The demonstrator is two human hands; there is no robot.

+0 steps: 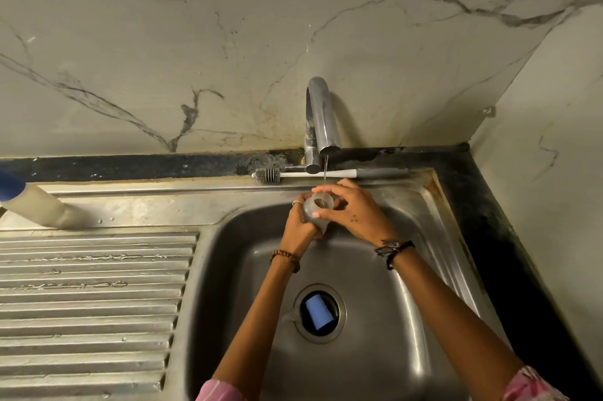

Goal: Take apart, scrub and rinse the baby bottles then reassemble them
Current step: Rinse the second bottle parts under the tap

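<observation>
Translucent bottle body point(316, 209) sits under the tap point(321, 119) stream, gripped by left hand point(299, 228) and right hand point(354, 213) over the sink point(424, 270) — wet plastic could slip toward the drain point(319, 312), already holding a blue cap point(318, 311).

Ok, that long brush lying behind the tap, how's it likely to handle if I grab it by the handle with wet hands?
The brush looks thin and long, so it is probably light. Its smooth handle sits on a wet sink ledge, so it may be slippery in wet fingers. The narrow neck near the bristles might flex a little when pressed, and the round handle could roll if nudged.
</observation>
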